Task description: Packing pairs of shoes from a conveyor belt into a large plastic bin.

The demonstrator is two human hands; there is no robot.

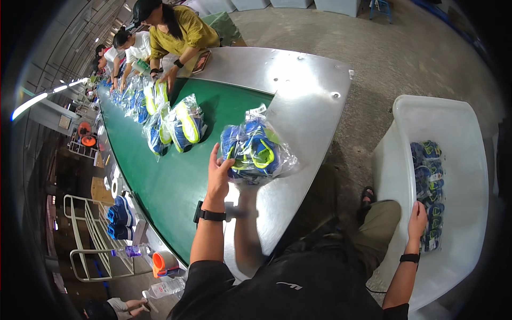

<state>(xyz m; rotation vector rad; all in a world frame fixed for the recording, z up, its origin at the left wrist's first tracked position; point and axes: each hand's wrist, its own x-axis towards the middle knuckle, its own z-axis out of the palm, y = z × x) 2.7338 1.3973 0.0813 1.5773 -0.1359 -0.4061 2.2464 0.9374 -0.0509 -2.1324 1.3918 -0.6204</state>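
So the left hand (218, 173) has its fingers closed round the near edge of a clear crinkly plastic bag holding a pair of blue and lime-green sports shoes (255, 152), and the bag sits right where the green conveyor belt (176, 181) meets the curved shiny steel end plate (304, 96). My guess is it's a light bundle but awkward: the film looks slick and loose, the shoes can slide around inside, so grabbing just the plastic would probably let it sag or slip. Better to pinch through the film onto a shoe sole or heel, which is about where the fingers are now. Nothing fragile there, I'd say. The right hand (417, 220) is down on the near rim of a big white plastic tub (453, 114), fingers draped over the edge, not gripping anything else. Inside the tub there's a stack of the same bagged blue-green shoes (429, 186), piled along the left wall, rest of the tub bare. Further up the belt more bagged pairs (176, 128) are lying in a row, and other people (176, 32) stand working at the far end.
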